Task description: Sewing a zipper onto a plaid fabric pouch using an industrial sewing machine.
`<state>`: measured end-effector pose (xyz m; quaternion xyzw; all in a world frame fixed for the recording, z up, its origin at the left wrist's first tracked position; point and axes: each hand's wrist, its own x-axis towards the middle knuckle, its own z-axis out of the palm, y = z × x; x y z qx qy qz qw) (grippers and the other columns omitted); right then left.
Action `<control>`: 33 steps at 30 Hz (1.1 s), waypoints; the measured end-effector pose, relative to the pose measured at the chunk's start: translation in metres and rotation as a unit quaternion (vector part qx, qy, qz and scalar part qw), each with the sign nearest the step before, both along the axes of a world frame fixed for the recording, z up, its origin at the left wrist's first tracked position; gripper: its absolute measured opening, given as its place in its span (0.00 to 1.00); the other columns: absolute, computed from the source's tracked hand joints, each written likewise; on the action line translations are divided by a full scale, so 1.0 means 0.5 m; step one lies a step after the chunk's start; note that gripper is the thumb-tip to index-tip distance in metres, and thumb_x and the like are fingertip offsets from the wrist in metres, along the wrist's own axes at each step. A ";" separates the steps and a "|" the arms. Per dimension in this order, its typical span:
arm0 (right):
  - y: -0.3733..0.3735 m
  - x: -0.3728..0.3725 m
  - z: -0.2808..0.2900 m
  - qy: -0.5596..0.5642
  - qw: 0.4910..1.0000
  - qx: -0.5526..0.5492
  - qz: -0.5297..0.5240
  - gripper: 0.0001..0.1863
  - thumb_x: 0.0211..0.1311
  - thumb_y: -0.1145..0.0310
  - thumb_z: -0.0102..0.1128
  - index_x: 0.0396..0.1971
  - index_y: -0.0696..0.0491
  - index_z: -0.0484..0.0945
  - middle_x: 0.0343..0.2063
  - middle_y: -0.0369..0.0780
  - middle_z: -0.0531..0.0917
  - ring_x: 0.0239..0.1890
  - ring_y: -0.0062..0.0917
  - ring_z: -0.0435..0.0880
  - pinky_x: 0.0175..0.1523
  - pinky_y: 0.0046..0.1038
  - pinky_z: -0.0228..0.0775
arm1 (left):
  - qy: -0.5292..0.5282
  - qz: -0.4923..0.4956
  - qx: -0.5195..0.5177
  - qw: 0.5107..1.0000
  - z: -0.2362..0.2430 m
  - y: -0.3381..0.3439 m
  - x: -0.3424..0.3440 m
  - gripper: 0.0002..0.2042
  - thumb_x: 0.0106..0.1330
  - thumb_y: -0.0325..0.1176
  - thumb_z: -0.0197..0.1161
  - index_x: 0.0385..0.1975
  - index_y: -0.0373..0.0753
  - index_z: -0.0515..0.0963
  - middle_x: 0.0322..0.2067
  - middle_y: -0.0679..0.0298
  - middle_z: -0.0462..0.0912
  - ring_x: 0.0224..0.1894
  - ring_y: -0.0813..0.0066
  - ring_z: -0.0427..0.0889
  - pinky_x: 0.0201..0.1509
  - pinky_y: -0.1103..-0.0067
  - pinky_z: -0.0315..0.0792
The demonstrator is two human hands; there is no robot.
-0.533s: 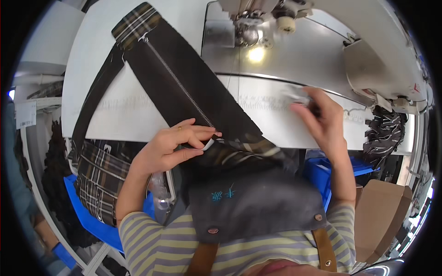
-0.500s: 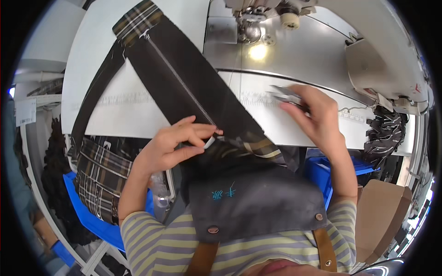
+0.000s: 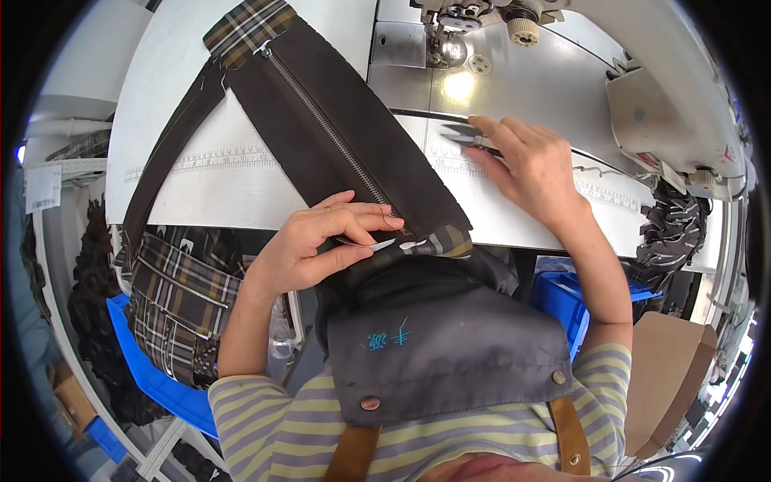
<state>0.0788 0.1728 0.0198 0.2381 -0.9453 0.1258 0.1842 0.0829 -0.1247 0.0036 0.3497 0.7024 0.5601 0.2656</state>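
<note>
A long dark fabric piece [image 3: 353, 112] with a metal zipper [image 3: 321, 120] down its middle lies slantwise across the white table. Plaid ends [image 3: 249, 32] finish it at the top and near my apron. My left hand [image 3: 321, 241] pinches its near end beside the zipper's lower tip, fingers closed. A small pale pointed sliver [image 3: 384, 245] shows by the thumb; I cannot tell what it is. To the right, above the table's ruler marks, my right hand [image 3: 534, 165] is closed around thread snips [image 3: 470, 138], their blades pointing left toward the fabric.
A sewing machine [image 3: 658, 96] stands at the far right, with its metal plate [image 3: 522, 80] behind the snips. Plaid pieces [image 3: 181, 305] hang over a blue bin [image 3: 152, 386] at left. Another blue bin [image 3: 562, 301], a cardboard box [image 3: 671, 377] and bundled dark pieces [image 3: 675, 233] are at right.
My right hand has moved left with the snips, closer to the fabric. My left hand has shifted slightly right with the fabric's near end, and the plaid there now lies flatter.
</note>
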 end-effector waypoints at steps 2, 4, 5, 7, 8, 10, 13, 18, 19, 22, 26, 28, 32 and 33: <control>0.002 -0.005 -0.015 -0.007 1.000 0.001 0.021 0.14 0.53 0.65 0.68 0.39 0.52 0.81 0.18 0.37 0.75 0.20 0.31 0.76 0.26 0.31 0.67 | 0.000 0.008 0.003 1.000 -0.003 -0.001 -0.001 0.03 0.61 0.24 0.61 0.32 0.40 0.76 0.49 0.61 0.83 0.61 0.61 0.74 0.69 0.55 0.49; -0.003 -0.010 -0.034 0.002 0.998 -0.011 0.054 0.14 0.53 0.65 0.68 0.40 0.52 0.81 0.18 0.37 0.75 0.20 0.31 0.76 0.26 0.31 0.67 | 0.033 0.008 0.010 0.999 -0.002 -0.001 0.003 0.05 0.59 0.25 0.64 0.33 0.41 0.78 0.48 0.62 0.84 0.60 0.60 0.75 0.68 0.57 0.54; -0.004 -0.011 -0.042 -0.007 0.999 0.001 0.052 0.14 0.54 0.66 0.67 0.40 0.52 0.81 0.18 0.37 0.75 0.20 0.31 0.77 0.27 0.31 0.68 | 0.028 0.021 -0.008 0.999 -0.003 -0.001 0.009 0.05 0.59 0.25 0.64 0.33 0.41 0.78 0.48 0.62 0.84 0.60 0.60 0.75 0.68 0.57 0.54; 0.001 -0.015 -0.045 -0.019 0.999 0.019 0.039 0.13 0.56 0.66 0.66 0.41 0.53 0.81 0.19 0.38 0.78 0.20 0.31 0.77 0.28 0.31 0.69 | 0.151 0.032 -0.002 0.988 -0.009 0.000 0.031 0.07 0.55 0.26 0.68 0.34 0.41 0.80 0.45 0.61 0.84 0.59 0.60 0.76 0.65 0.60 0.60; 0.008 -0.015 -0.039 -0.010 0.999 0.013 0.045 0.13 0.56 0.66 0.66 0.41 0.53 0.81 0.19 0.38 0.78 0.20 0.31 0.77 0.28 0.31 0.69 | 0.156 0.031 -0.020 0.987 -0.015 -0.001 0.045 0.07 0.55 0.26 0.68 0.34 0.41 0.80 0.45 0.61 0.84 0.59 0.60 0.76 0.65 0.60 0.60; 0.022 -0.005 -0.020 -0.088 0.991 0.013 -0.101 0.18 0.55 0.60 0.66 0.43 0.53 0.79 0.28 0.41 0.82 0.31 0.34 0.82 0.36 0.34 0.72 | 0.295 0.127 -0.046 0.946 -0.031 -0.006 0.091 0.10 0.52 0.27 0.71 0.35 0.40 0.81 0.44 0.61 0.84 0.55 0.59 0.78 0.63 0.61 0.64; 0.023 0.039 0.009 0.090 0.990 0.079 -0.072 0.25 0.53 0.58 0.67 0.49 0.55 0.76 0.46 0.44 0.80 0.48 0.39 0.78 0.50 0.42 0.68 | 0.224 0.258 0.018 0.939 -0.062 -0.028 0.132 0.10 0.56 0.31 0.69 0.37 0.38 0.81 0.43 0.59 0.83 0.52 0.63 0.80 0.58 0.70 0.68; -0.052 0.142 -0.036 -0.126 0.990 -0.023 0.059 0.32 0.49 0.58 0.69 0.55 0.55 0.73 0.60 0.42 0.71 0.63 0.41 0.67 0.65 0.45 0.56 | -0.301 0.254 0.213 0.894 -0.073 0.004 0.137 0.14 0.67 0.39 0.61 0.43 0.33 0.79 0.43 0.62 0.82 0.50 0.69 0.80 0.54 0.78 0.70; -0.058 0.150 -0.047 -0.116 0.991 -0.014 0.058 0.33 0.48 0.62 0.70 0.56 0.54 0.72 0.61 0.41 0.70 0.64 0.39 0.66 0.65 0.45 0.57 | -0.334 0.279 0.229 0.871 -0.057 0.017 0.137 0.16 0.69 0.40 0.59 0.45 0.32 0.77 0.43 0.62 0.82 0.48 0.69 0.80 0.55 0.77 0.71; -0.057 0.158 -0.072 -0.090 0.995 -0.014 0.041 0.33 0.48 0.65 0.71 0.57 0.52 0.72 0.61 0.39 0.70 0.64 0.39 0.66 0.65 0.45 0.56 | -0.449 0.328 0.369 0.745 -0.006 0.050 0.069 0.18 0.68 0.40 0.59 0.48 0.31 0.75 0.42 0.59 0.83 0.45 0.68 0.82 0.55 0.74 0.74; -0.050 0.156 -0.063 -0.075 0.994 -0.030 0.067 0.33 0.47 0.67 0.71 0.58 0.52 0.72 0.62 0.42 0.70 0.65 0.40 0.65 0.66 0.44 0.55 | -0.503 0.322 0.229 0.768 0.036 0.041 -0.131 0.11 0.64 0.28 0.61 0.45 0.32 0.77 0.40 0.56 0.83 0.41 0.67 0.84 0.47 0.72 0.80; -0.052 0.147 -0.046 -0.174 0.960 -0.211 0.058 0.38 0.48 0.67 0.72 0.62 0.54 0.68 0.64 0.44 0.67 0.67 0.39 0.63 0.68 0.42 0.53 | -0.412 0.285 0.274 0.821 0.039 0.045 -0.164 0.11 0.62 0.25 0.61 0.44 0.33 0.77 0.40 0.57 0.83 0.41 0.68 0.84 0.46 0.72 0.80; -0.090 0.087 -0.025 -0.250 0.793 -0.555 0.019 0.51 0.49 0.64 0.74 0.70 0.56 0.51 0.68 0.45 0.60 0.70 0.36 0.58 0.71 0.32 0.48 | -0.231 0.303 0.376 0.845 0.074 0.044 -0.107 0.13 0.59 0.19 0.62 0.44 0.33 0.77 0.41 0.59 0.83 0.43 0.70 0.83 0.51 0.74 0.77; -0.116 0.073 -0.027 -0.297 0.704 -0.636 0.107 0.39 0.53 0.66 0.72 0.64 0.57 0.65 0.59 0.43 0.73 0.60 0.28 0.72 0.64 0.27 0.61 | -0.233 0.334 0.360 0.839 0.085 0.035 -0.073 0.13 0.59 0.19 0.62 0.44 0.33 0.77 0.41 0.59 0.83 0.43 0.70 0.83 0.51 0.74 0.77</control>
